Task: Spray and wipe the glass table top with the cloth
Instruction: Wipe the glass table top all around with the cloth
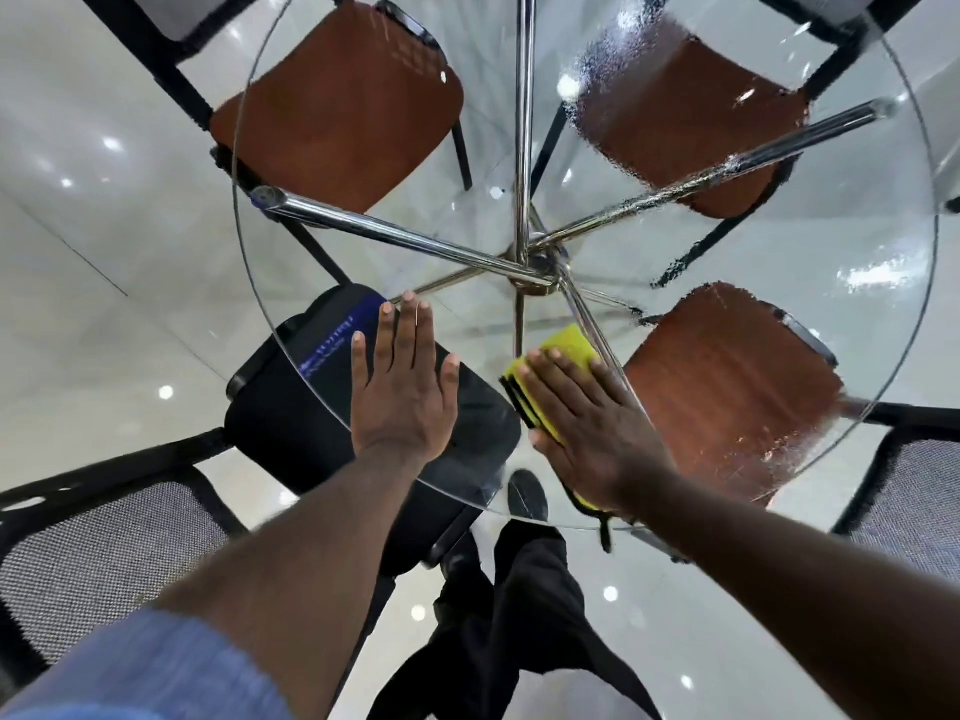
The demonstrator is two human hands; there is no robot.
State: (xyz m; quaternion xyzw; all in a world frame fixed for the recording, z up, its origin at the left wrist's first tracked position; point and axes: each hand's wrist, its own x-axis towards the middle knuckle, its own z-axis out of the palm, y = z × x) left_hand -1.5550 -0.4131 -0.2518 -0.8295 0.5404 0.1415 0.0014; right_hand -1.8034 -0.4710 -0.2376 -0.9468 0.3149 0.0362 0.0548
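The yellow cloth point(558, 376) lies flat on the glass desk point(878, 314) at five o'clock from its hub, pinned under my right hand point(597, 433), fingers spread flat, not gripping. My left hand point(402, 387) rests open-palmed at seven o'clock; wet film covers the glass toward two o'clock.

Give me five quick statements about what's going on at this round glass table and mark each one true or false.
1. The right hand presses flat on a yellow cloth. True.
2. The left hand holds a spray bottle. False: it lies flat and open on the glass table top, holding nothing.
3. Wet droplets and streaks show on the far right part of the glass. True.
4. All the chair seats seen through the glass are black. False: three brown seats show, and only one black seat, under the left hand.
5. The table stands on chrome legs that meet beneath its centre. True.
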